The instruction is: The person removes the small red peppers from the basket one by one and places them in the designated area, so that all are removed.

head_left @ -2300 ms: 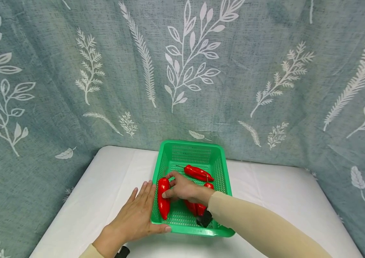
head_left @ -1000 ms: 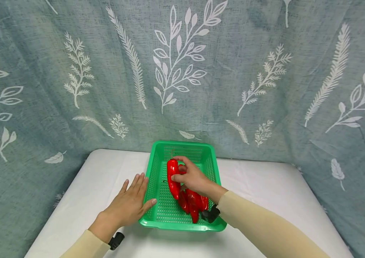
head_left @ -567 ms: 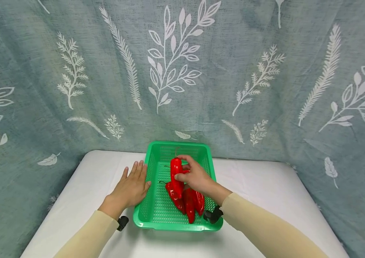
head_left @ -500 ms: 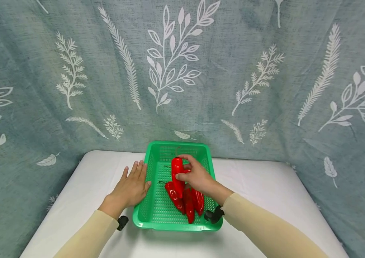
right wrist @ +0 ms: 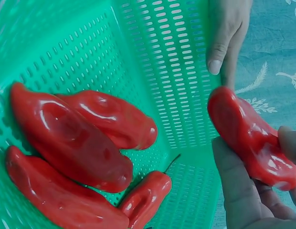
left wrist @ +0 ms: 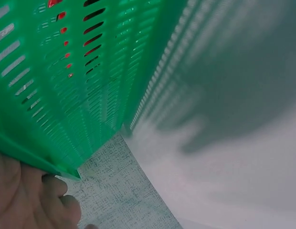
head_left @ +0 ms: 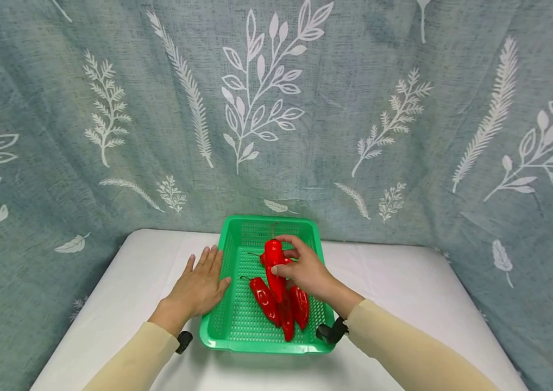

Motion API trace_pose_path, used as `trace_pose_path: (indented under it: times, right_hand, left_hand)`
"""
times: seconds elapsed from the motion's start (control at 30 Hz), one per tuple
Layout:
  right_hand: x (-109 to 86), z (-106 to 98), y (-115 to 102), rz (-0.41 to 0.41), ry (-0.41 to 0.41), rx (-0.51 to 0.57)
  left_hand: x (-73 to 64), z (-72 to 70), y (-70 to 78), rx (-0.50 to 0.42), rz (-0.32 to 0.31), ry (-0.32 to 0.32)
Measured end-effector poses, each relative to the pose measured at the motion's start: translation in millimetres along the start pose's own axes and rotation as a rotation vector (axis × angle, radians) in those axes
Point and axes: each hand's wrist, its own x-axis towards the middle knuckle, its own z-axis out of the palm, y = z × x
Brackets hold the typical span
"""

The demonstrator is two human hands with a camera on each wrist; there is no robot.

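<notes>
My right hand [head_left: 308, 269] pinches a long red pepper [head_left: 273, 266] between thumb and fingers, stem end up, above the green plastic basket [head_left: 266, 346]. In the right wrist view the held pepper [right wrist: 253, 136] overlaps the basket's side wall, and the fingers [right wrist: 238, 183] wrap it from below. My left hand [head_left: 198, 285] lies with straight fingers along the basket's left rim; its palm [left wrist: 24, 195] shows at that edge in the left wrist view. Several glossy red peppers lie on the basket floor: a left one [head_left: 264, 301], a right one [head_left: 300, 307] and others partly hidden by the held pepper and right hand.
The basket stands on a white-covered table [head_left: 384, 282], near its back edge. A grey-green curtain [head_left: 335, 141] with white leaf prints hangs behind and at both sides. Black wrist cameras, such as the right one [head_left: 332, 330], sit close to the basket.
My right hand has lifted the pepper from along the basket's left wall and carried it right, over the other peppers. My left hand stays at the left rim, its thumb drawn back from the front corner.
</notes>
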Motion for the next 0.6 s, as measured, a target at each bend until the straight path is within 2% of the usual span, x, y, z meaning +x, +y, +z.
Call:
trace_pose_path:
  times: [0.3, 0.6]
  right_hand:
    - [-9.7, -7, 0, -0.001, 0.016, 0.033]
    - [-13.7, -29, -1, 0.018, 0.064, 0.045]
  left_hand:
    - [-2.0, 1.9, -0.6, -0.012, 0.032, 0.022]
    - [-2.1, 1.3, -0.2, -0.011, 0.034, 0.020]
